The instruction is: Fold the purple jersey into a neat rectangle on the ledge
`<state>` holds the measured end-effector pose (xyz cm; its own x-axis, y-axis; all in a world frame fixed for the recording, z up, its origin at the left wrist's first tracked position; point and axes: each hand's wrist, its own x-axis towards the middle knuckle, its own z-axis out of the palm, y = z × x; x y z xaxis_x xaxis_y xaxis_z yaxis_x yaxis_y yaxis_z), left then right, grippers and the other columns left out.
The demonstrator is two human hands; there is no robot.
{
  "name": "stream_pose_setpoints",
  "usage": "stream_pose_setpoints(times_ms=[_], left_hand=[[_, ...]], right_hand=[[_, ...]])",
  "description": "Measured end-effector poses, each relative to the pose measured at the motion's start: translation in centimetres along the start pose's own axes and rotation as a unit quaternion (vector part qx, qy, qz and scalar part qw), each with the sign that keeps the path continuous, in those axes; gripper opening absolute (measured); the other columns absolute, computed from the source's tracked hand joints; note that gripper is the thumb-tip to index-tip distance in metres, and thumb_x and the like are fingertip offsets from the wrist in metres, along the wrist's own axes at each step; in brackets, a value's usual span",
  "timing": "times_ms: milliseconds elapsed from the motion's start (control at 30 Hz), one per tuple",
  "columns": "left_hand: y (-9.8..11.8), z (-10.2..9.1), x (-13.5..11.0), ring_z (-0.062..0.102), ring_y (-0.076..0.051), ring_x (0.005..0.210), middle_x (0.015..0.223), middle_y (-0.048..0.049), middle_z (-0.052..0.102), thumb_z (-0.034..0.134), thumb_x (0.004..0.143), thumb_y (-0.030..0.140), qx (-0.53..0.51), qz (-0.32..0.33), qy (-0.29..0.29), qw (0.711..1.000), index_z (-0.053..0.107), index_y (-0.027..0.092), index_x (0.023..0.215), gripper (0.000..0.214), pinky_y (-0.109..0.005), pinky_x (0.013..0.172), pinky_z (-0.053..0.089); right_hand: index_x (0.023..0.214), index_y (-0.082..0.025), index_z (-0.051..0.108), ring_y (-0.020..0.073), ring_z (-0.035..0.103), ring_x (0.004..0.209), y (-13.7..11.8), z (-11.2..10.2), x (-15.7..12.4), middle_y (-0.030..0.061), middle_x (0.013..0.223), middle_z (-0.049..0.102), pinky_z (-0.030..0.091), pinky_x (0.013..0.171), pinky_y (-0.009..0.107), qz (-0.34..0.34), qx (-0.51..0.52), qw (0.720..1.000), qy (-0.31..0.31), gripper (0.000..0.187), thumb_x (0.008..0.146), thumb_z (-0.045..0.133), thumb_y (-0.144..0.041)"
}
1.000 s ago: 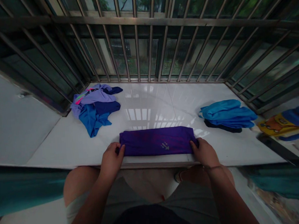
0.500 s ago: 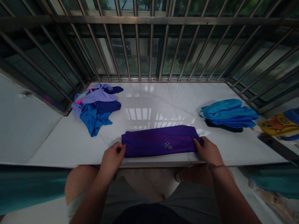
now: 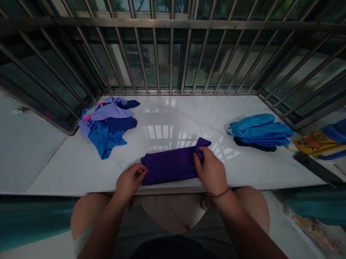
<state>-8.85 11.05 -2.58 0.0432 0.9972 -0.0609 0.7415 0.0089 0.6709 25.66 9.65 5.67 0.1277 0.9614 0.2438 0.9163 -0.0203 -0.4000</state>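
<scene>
A purple garment, folded into a long flat strip, lies on the white tiled ledge close to its front edge. My left hand pinches the strip's left end between thumb and fingers. With its fingers closed on the other end, my right hand has that end turned inward over the strip. A corner of the purple cloth sticks up past the right fingers. The strip's pale print is out of sight, and its exact garment kind cannot be made out.
Crumpled lavender and blue clothes lie at the ledge's back left. A stack of folded blue clothes sits to the right, beside a yellow and blue item and a dark flat object. Metal bars rise behind.
My right hand has moved left, carrying the strip's right end inward and covering the print. The purple strip looks shorter. My left hand stays at the left end.
</scene>
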Motion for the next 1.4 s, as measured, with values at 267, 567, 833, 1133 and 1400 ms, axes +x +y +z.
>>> stream_pose_setpoints(times_ms=[267, 567, 833, 1133, 1400], left_hand=[[-0.8, -1.0, 1.2, 0.078, -0.025, 0.096, 0.102, -0.0034, 0.085, 0.058, 0.092, 0.036, -0.002, 0.075, -0.033, 0.997, 0.081, 0.029, 0.096, 0.025, -0.035, 0.086, 0.057], [0.2, -1.8, 1.4, 0.078, -0.027, 0.094, 0.096, -0.0042, 0.086, 0.054, 0.099, 0.055, -0.018, 0.051, -0.044, 0.998, 0.081, 0.030, 0.090, 0.038, -0.037, 0.086, 0.056], [0.8, -1.3, 0.9, 0.074, -0.025, 0.085, 0.086, -0.0029, 0.081, 0.054, 0.100, 0.068, -0.007, 0.027, -0.028, 0.999, 0.076, 0.029, 0.081, 0.049, -0.034, 0.078, 0.050], [0.3, -1.3, 1.0, 0.074, -0.022, 0.077, 0.084, 0.0003, 0.081, 0.059, 0.096, 0.063, -0.031, 0.016, -0.029, 0.999, 0.075, 0.028, 0.083, 0.041, -0.032, 0.073, 0.050], [-0.3, -0.5, 0.9, 0.070, -0.020, 0.068, 0.081, 0.0033, 0.076, 0.066, 0.090, 0.061, -0.013, -0.002, 0.010, 1.000, 0.076, 0.030, 0.113, 0.039, -0.031, 0.066, 0.049]], right_hand=[[0.152, -0.022, 0.060, 0.0291, 0.072, 0.110, -13.6, 9.2, -4.1, 0.0117, 0.123, 0.077, 0.058, 0.093, 0.045, -0.307, -0.025, 0.928, -0.211, 0.036, 0.117, 0.052, -0.023], [0.173, -0.019, 0.044, 0.0324, 0.065, 0.126, -11.0, 11.1, -5.6, 0.0163, 0.140, 0.071, 0.056, 0.113, 0.051, -0.297, 0.076, 0.933, -0.190, 0.074, 0.105, 0.074, -0.026], [0.164, -0.020, 0.055, 0.0290, 0.062, 0.143, -9.8, 10.2, -6.7, 0.0143, 0.151, 0.072, 0.047, 0.128, 0.050, -0.344, 0.156, 0.907, -0.187, 0.059, 0.107, 0.072, -0.027], [0.145, -0.023, 0.072, 0.0252, 0.070, 0.126, -10.7, 11.2, -6.0, 0.0073, 0.123, 0.084, 0.052, 0.113, 0.041, -0.397, 0.121, 0.890, -0.187, 0.033, 0.112, 0.065, -0.021], [0.114, -0.024, 0.080, 0.0246, 0.070, 0.124, -8.6, 9.8, -5.0, 0.0057, 0.117, 0.084, 0.053, 0.113, 0.042, -0.419, 0.125, 0.878, -0.195, 0.011, 0.109, 0.071, -0.026]])
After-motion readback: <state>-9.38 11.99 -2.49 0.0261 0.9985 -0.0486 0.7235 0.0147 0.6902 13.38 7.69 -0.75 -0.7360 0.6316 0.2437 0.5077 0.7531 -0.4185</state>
